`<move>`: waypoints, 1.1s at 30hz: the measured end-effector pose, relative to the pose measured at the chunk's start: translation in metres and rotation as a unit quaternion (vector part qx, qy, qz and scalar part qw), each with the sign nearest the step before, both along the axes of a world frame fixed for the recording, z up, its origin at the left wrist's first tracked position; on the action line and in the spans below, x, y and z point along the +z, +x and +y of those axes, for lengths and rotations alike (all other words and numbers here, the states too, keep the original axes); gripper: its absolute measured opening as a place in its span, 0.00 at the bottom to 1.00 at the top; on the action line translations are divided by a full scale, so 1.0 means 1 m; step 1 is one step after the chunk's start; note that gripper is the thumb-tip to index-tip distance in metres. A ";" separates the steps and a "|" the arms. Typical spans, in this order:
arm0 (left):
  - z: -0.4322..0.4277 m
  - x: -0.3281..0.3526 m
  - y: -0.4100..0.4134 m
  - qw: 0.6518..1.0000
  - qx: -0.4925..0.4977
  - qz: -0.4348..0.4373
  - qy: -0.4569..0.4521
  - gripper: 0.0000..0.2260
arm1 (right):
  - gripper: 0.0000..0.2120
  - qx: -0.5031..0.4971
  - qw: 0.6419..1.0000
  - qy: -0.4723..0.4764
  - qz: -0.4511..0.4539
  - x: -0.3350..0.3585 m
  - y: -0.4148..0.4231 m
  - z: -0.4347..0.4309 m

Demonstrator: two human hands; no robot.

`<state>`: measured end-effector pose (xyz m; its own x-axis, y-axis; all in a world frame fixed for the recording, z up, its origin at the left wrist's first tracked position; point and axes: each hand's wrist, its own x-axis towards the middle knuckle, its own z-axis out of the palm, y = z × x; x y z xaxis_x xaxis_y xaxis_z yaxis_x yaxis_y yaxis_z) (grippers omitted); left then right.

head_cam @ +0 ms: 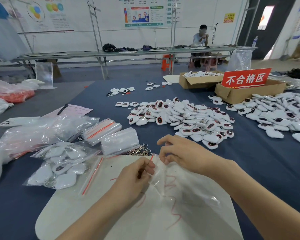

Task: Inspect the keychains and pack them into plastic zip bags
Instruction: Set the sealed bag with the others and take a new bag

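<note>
Both hands hold one clear zip bag point(158, 177) with a red strip above the white board point(111, 205). My left hand point(137, 175) pinches its left side near the red strip. My right hand point(178, 153) pinches the top edge of the bag with curled fingers. Whether a keychain is inside the bag I cannot tell. A big pile of white keychains point(185, 118) with dark red ovals lies just beyond my hands. A second pile point(275, 115) lies at the right. Stacks of empty zip bags point(111, 135) lie to the left.
A filled bag of keychains point(59, 167) lies at the left, with loose metal clasps point(140, 151) beside it. Two cardboard boxes point(246, 92) and a red sign point(246, 78) stand at the back right. A pen point(62, 109) rests on pink paper. A person sits at a far bench.
</note>
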<state>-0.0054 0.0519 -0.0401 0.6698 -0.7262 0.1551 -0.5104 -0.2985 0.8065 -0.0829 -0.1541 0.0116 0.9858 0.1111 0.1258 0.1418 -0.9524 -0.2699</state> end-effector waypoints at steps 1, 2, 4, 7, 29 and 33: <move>0.001 0.001 0.001 0.999 -0.016 -0.034 0.030 0.18 | 0.09 0.000 1.000 -0.005 -0.007 0.002 -0.001 0.000; 0.001 0.002 0.003 0.995 -0.032 -0.074 0.062 0.17 | 0.10 0.002 1.000 -0.005 -0.014 0.006 -0.001 0.000; -0.002 0.007 0.005 0.983 -0.056 -0.141 0.102 0.11 | 0.10 0.007 0.999 0.021 -0.026 0.012 -0.002 0.003; -0.006 0.013 0.007 0.988 -0.088 -0.083 0.101 0.03 | 0.13 0.018 0.997 0.069 -0.021 0.018 -0.001 0.010; -0.001 0.027 0.045 0.998 -0.036 -0.009 0.054 0.22 | 0.13 -0.183 0.958 0.180 -0.129 -0.064 0.004 0.005; -0.045 0.033 0.061 0.999 0.043 -0.018 -0.026 0.19 | 0.12 -0.294 0.853 0.398 -0.167 -0.048 0.022 -0.014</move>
<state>0.0560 0.0065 -0.0074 0.7231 -0.6558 0.2169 -0.5137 -0.3006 0.8036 -0.0605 -0.1680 -0.0360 0.7366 -0.6412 0.2151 -0.1015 -0.4193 -0.9022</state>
